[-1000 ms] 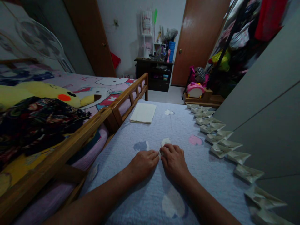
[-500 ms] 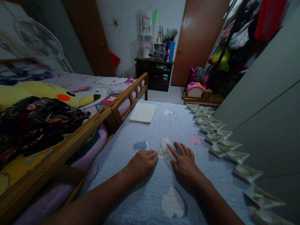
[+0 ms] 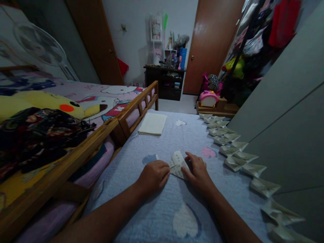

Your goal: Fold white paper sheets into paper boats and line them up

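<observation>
A small folded sheet of printed paper [image 3: 178, 162] lies on the blue bedspread [image 3: 149, 216] in front of me. My left hand [image 3: 155, 173] is closed, its thumb and fingers pinching the paper's left corner. At the right edge is my right hand [image 3: 198, 170], thumb on the paper and fingers bent around that side. The fingers partly cover the right edge. Farther off on the bed lies a flat stack of pale paper sheets [image 3: 153, 124]. Along the right side stand several folded paper boats [image 3: 264, 186] in a row.
A wooden bed rail [image 3: 101, 131] runs along my left, with a yellow plush toy [image 3: 54, 103] and dark patterned cloth [image 3: 37, 135] beyond it. A pale cabinet [image 3: 286, 135] borders the bed on the right. A dark low cabinet [image 3: 163, 82] stands by the far wall.
My right hand has gone from spread fingers lying over the paper to bent fingers at its right edge, uncovering more print. The left hand stays at the left corner. The view has shifted slightly.
</observation>
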Available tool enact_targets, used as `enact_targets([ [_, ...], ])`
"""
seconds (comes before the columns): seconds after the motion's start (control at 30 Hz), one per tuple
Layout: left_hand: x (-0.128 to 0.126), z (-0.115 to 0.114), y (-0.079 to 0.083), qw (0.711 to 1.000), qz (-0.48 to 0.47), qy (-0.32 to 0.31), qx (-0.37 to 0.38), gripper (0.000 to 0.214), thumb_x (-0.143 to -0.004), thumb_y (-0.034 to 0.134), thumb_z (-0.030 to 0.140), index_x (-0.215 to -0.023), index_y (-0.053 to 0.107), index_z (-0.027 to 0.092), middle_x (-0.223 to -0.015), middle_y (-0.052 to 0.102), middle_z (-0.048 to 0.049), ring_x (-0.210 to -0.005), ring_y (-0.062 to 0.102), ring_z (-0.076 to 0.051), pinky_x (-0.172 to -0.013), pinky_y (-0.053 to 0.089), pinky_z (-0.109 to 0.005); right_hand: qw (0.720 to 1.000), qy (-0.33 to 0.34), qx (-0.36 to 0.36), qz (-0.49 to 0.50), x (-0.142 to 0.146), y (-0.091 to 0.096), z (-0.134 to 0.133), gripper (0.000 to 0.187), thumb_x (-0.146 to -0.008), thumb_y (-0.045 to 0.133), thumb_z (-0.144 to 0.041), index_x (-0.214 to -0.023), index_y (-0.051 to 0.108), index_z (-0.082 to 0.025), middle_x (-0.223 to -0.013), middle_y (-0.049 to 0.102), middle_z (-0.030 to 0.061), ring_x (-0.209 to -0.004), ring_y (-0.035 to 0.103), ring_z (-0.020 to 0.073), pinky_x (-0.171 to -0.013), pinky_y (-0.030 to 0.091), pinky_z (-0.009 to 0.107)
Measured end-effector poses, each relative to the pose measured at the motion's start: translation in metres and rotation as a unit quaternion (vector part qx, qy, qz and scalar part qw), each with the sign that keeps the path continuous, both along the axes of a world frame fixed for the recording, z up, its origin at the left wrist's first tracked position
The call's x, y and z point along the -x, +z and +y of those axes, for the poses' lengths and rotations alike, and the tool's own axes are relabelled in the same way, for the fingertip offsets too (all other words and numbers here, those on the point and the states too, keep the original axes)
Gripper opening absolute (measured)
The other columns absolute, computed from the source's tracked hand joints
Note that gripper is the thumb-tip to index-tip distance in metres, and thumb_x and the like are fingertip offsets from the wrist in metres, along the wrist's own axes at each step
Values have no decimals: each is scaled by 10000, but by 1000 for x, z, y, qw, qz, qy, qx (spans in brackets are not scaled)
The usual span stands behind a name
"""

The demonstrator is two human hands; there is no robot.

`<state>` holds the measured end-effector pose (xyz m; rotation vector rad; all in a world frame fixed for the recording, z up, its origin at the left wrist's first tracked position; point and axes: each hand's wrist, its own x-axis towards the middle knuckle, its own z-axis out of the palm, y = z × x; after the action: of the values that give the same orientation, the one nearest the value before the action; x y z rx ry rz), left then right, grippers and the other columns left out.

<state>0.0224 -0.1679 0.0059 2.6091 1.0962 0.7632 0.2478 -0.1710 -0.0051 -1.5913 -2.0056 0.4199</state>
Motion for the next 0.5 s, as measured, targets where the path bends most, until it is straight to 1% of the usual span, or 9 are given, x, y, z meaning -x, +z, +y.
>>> enact_targets([
  [0.07,-1,3,1,998,-19,48,34,129,-923,547,195,-875,665,175,-902,689,-67,-880,639,-212,-851,505,-363,1000,0,-5,-14,6,-1,0,545,-841,587,-279,-1366,495,-163,-1145,647,115,-1034,549,270,-918,400,428],
  [0.13,-1,5,1,992,-25,111,56,83,-897,605,242,-930,641,174,-975,667,-75,-961,604,-244,-881,477,-404,1000,1,-1,-22,11,-2,-1,576,-813,611,-253,-1365,489,-147,-1088,645,108,-998,549,267,-897,400,417],
  [0.2,-2,6,0,986,-15,149,70,202,-857,665,310,-1001,615,177,-1047,635,-82,-1033,555,-273,-894,451,-432,1000,0,6,-23,14,-3,-2,592,-800,616,-228,-1370,480,-140,-1034,643,94,-965,551,261,-883,399,412],
  [0.27,-4,7,-3,984,7,158,87,294,-830,692,380,-1031,596,187,-1074,609,-77,-1062,519,-282,-910,426,-449,1000,-4,6,-25,15,-3,-2,584,-798,614,-214,-1364,484,-148,-1016,641,87,-952,552,258,-874,399,410],
  [0.33,-6,9,-5,981,21,161,105,311,-825,691,420,-1016,589,198,-1074,593,-68,-1067,501,-279,-923,406,-451,999,-9,1,-30,16,-3,-2,566,-798,617,-215,-1348,498,-157,-1051,638,96,-974,549,265,-873,403,411],
  [0.5,-11,14,-4,976,20,164,144,275,-815,701,403,-988,600,214,-1067,581,-52,-1092,492,-276,-951,370,-448,999,-19,-5,-40,18,-2,-2,579,-788,639,-232,-1346,500,-165,-1215,598,130,-1083,522,292,-910,410,429],
])
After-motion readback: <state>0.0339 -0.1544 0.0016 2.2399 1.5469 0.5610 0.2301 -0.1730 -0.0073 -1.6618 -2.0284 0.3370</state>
